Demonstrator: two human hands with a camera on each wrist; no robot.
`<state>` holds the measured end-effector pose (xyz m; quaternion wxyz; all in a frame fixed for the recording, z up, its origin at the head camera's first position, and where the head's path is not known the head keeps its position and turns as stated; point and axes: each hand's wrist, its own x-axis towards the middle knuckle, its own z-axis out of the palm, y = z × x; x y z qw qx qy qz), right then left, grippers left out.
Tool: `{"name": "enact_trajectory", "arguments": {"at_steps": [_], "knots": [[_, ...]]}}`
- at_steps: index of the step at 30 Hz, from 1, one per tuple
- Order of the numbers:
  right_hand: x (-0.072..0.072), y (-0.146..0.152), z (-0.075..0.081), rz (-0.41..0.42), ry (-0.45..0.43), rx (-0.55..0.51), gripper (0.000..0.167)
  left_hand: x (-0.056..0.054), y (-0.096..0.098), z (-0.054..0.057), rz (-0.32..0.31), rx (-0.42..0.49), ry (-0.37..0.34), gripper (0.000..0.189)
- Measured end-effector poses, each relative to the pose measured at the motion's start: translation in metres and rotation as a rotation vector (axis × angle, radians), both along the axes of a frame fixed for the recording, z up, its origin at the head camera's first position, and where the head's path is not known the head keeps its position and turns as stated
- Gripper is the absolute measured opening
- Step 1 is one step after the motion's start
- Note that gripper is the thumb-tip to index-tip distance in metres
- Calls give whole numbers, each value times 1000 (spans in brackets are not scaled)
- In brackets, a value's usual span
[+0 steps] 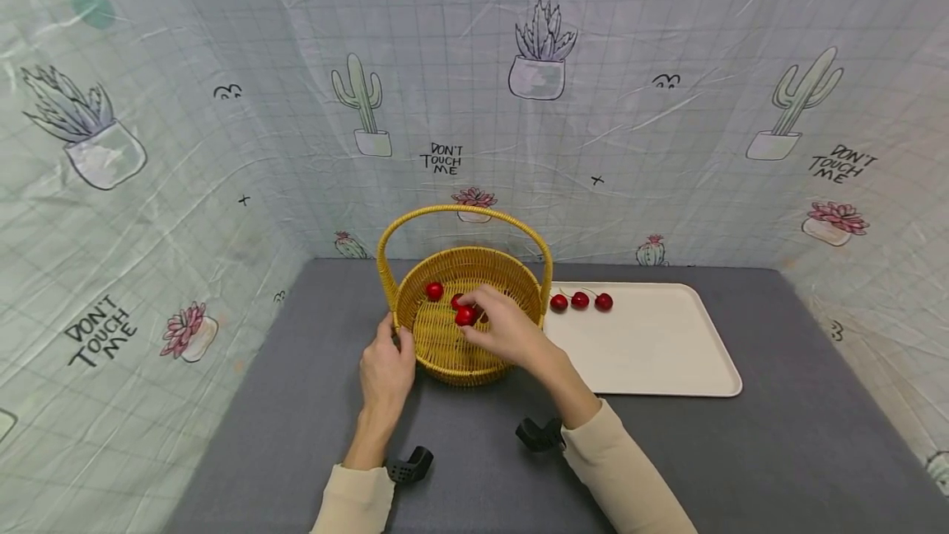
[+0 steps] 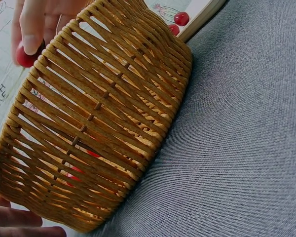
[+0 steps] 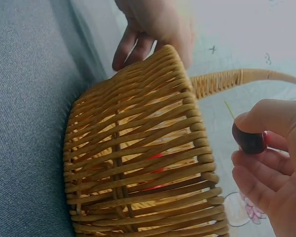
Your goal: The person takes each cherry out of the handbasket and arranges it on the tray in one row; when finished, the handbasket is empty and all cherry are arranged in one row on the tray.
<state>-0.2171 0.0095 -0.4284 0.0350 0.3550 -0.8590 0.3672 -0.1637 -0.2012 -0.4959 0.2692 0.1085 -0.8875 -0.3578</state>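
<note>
A yellow wicker basket (image 1: 445,353) with a tall arched handle stands on the table. My left hand (image 1: 387,365) holds its left side, thumb at the rim and fingers along the outer wall. Over the basket's opening, my right hand (image 1: 511,328) pinches a red cherry (image 1: 465,316) between thumb and fingers. A thin green stem sticks up from this cherry (image 3: 249,139) in the right wrist view. Inside the basket, one cherry (image 1: 434,292) lies near the back left; another (image 1: 457,301) is partly hidden by the right hand's fingers.
Right of the basket lies a cream tray (image 1: 652,353), its left end partly behind the basket and right arm. Cherries with stems (image 1: 581,301) sit in a row along its back left. A patterned cloth (image 1: 474,122) hangs behind the grey table (image 1: 474,468).
</note>
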Motion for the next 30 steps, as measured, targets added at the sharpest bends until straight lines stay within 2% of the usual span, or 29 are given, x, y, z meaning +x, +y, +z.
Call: {"name": "enact_trajectory", "arguments": {"at_steps": [8,23,30], "knots": [[8,7,5,12,42,-57,34,0,0,0,5,4,-7,40],[15,28,4,-26,85,-61,33,0,2,0,-1,12,3,40],[17,40,2,-34,114,-68,34,0,0,-2,-6,21,-19,43]]}}
